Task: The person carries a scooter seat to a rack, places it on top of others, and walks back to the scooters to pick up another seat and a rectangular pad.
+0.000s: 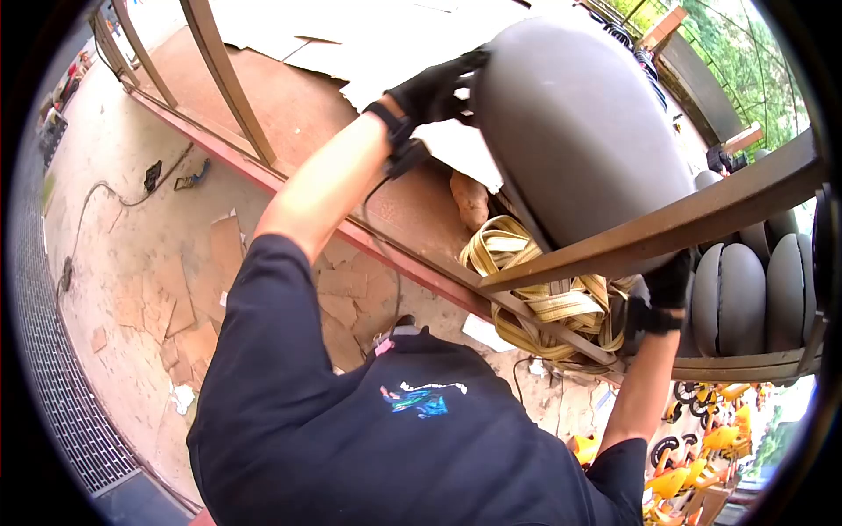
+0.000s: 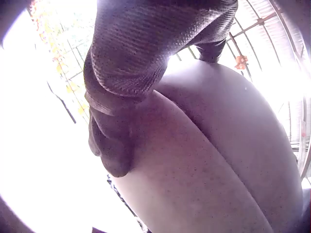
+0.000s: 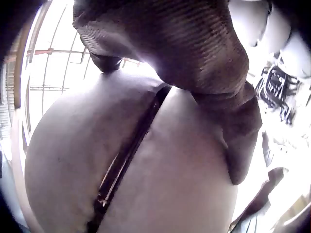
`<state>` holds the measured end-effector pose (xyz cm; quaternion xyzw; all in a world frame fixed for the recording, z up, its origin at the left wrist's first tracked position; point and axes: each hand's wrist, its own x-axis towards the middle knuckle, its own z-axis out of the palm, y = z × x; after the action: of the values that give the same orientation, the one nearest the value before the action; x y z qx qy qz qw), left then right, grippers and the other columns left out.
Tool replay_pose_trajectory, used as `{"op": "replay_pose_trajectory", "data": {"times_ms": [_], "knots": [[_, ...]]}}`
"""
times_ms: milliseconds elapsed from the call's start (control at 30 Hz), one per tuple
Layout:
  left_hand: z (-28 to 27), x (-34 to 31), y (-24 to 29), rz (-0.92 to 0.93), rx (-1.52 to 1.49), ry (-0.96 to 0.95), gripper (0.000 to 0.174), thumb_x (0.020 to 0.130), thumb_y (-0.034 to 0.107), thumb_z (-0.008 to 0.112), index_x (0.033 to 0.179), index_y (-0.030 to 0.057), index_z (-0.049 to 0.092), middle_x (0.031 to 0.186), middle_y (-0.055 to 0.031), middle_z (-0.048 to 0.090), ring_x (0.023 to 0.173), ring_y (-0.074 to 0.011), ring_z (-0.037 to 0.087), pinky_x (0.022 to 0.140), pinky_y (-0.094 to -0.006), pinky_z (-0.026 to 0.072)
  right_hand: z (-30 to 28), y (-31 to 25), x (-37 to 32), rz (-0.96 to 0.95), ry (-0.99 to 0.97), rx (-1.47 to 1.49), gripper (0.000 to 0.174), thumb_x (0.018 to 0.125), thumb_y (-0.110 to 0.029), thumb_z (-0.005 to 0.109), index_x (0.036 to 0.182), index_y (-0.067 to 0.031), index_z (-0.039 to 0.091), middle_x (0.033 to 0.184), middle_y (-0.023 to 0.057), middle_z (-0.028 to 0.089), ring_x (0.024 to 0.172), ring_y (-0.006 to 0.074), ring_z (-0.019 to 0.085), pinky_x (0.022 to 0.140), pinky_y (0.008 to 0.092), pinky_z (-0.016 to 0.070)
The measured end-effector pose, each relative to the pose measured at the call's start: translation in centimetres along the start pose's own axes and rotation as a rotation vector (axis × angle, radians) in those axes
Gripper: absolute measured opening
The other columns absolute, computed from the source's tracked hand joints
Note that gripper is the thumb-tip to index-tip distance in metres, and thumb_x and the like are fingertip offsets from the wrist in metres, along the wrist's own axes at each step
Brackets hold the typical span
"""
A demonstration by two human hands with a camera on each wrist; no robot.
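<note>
A large grey rounded piece (image 1: pixel 579 131), smooth like a seat shell, is held between my two gloved hands at the metal rail. My left hand (image 1: pixel 443 88) grips one end of it. In the left wrist view the fingers (image 2: pixel 114 150) curl over that end, and a long groove runs down the piece. At the other end, beside the rail, my right hand (image 1: pixel 668 285) takes hold, partly hidden by the rail and the piece. Its fingers (image 3: pixel 240 155) wrap the rounded end in the right wrist view, where a dark gap splits the piece lengthwise.
A bundle of yellow straps (image 1: pixel 561 302) lies below the piece, against the brown metal rail (image 1: pixel 684 223). Several similar grey pieces (image 1: pixel 741 298) stand at the right. Cardboard scraps (image 1: pixel 162 294) and a cable (image 1: pixel 110 188) lie on the floor. Orange parts (image 1: pixel 702 447) are at the lower right.
</note>
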<state>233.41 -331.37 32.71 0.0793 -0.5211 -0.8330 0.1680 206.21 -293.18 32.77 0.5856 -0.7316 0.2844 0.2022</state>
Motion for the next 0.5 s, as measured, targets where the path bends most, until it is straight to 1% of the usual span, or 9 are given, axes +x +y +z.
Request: {"op": "replay_pose_trajectory", "data": {"times_ms": [67, 100, 133, 167, 233, 267, 300, 333, 500], "knots": [[-3.0, -3.5, -0.1, -0.032, -0.038, 0.094, 0.046, 0.087, 0.043, 0.047, 0.129, 0.0258, 0.037, 0.113, 0.0004, 0.049, 0.088, -0.0178, 0.051, 0.072, -0.0355, 0.0471, 4.1, 3.1, 1.7, -0.183, -0.129, -0.210, 0.053, 0.077, -0.013, 0.064, 0.122, -0.0031, 0.038, 0.116, 0.0120, 0.048, 0.103, 0.0241, 0.048, 0.093, 0.0345, 0.0354], [-5.8, -4.5, -1.3, 0.023, -0.120, 0.089, 0.054, 0.083, 0.037, 0.055, 0.130, 0.0174, 0.037, 0.125, -0.0017, 0.044, 0.107, -0.0212, 0.045, 0.092, -0.0377, 0.0402, 6.0, 1.3, 2.9, 0.023, -0.187, 0.243, 0.049, 0.080, -0.018, 0.060, 0.122, -0.0036, 0.039, 0.116, 0.0117, 0.049, 0.104, 0.0242, 0.047, 0.094, 0.0345, 0.0348], [-8.4, -5.2, -2.4, 0.116, 0.330, 0.104, 0.063, 0.078, 0.030, 0.062, 0.130, 0.0079, 0.035, 0.134, -0.0049, 0.037, 0.124, -0.0243, 0.031, 0.107, -0.0370, 0.0229, 8.0, -1.1, 4.1, 0.231, -0.242, 0.698, 0.047, 0.082, -0.024, 0.056, 0.122, -0.0040, 0.040, 0.116, 0.0114, 0.049, 0.104, 0.0243, 0.047, 0.095, 0.0345, 0.0341], [-11.5, -6.4, -3.8, 0.580, 1.051, -0.037, 0.069, 0.073, 0.025, 0.066, 0.130, 0.0033, 0.034, 0.135, -0.0084, 0.034, 0.130, -0.0266, 0.020, 0.111, -0.0365, 0.0102, 10.0, -3.6, 5.3, 0.436, -0.295, 1.153, 0.046, 0.085, -0.030, 0.052, 0.122, -0.0045, 0.041, 0.116, 0.0111, 0.049, 0.105, 0.0243, 0.046, 0.095, 0.0345, 0.0335], [-13.3, -9.1, -4.4, 0.524, 1.350, 0.123, 0.064, 0.079, 0.035, 0.060, 0.130, 0.0061, 0.035, 0.131, -0.0101, 0.038, 0.124, -0.0293, 0.031, 0.105, -0.0416, 0.0259, 12.8, -6.4, 7.5, 0.853, -0.397, 2.059, 0.048, 0.090, -0.041, 0.044, 0.122, -0.0054, 0.042, 0.116, 0.0105, 0.050, 0.107, 0.0245, 0.044, 0.096, 0.0345, 0.0323], [-12.9, -10.4, -4.4, 0.309, 0.798, 0.249, 0.061, 0.082, 0.041, 0.055, 0.130, 0.0081, 0.036, 0.127, -0.0102, 0.041, 0.117, -0.0294, 0.037, 0.097, -0.0439, 0.0339, 15.6, -5.3, 7.2, 0.803, -0.368, 1.949, 0.055, 0.090, -0.049, 0.035, 0.122, -0.0053, 0.043, 0.117, 0.0100, 0.050, 0.108, 0.0231, 0.043, 0.097, 0.0347, 0.0316], [-10.9, -12.1, -3.0, 0.098, 0.243, 0.350, 0.059, 0.084, 0.047, 0.050, 0.129, 0.0101, 0.037, 0.122, -0.0102, 0.044, 0.110, -0.0295, 0.044, 0.089, -0.0462, 0.0418, 16.3, -5.5, 7.9, 0.658, -0.711, 2.254, 0.051, 0.093, -0.045, 0.032, 0.122, -0.0047, 0.043, 0.119, 0.0097, 0.049, 0.107, 0.0217, 0.044, 0.097, 0.0346, 0.0327], [-10.1, -13.3, -2.2, 0.013, 0.027, 0.359, 0.057, 0.087, 0.053, 0.040, 0.128, 0.0135, 0.039, 0.111, -0.0093, 0.048, 0.095, -0.0273, 0.051, 0.074, -0.0464, 0.0485, 16.8, -6.5, 8.2, 0.682, -0.719, 2.206, 0.052, 0.092, -0.047, 0.033, 0.121, -0.0048, 0.044, 0.118, 0.0093, 0.050, 0.107, 0.0211, 0.044, 0.096, 0.0343, 0.0337], [-10.5, -16.6, -1.1, -0.035, 0.016, 0.486, 0.052, 0.087, 0.051, 0.041, 0.124, 0.0138, 0.043, 0.105, -0.0087, 0.051, 0.091, -0.0246, 0.055, 0.074, -0.0435, 0.0497, 20.3, -10.6, 9.2, 0.880, -0.711, 2.113, 0.058, 0.086, -0.053, 0.041, 0.118, -0.0053, 0.047, 0.113, 0.0075, 0.054, 0.105, 0.0193, 0.048, 0.092, 0.0335, 0.0380]]}}
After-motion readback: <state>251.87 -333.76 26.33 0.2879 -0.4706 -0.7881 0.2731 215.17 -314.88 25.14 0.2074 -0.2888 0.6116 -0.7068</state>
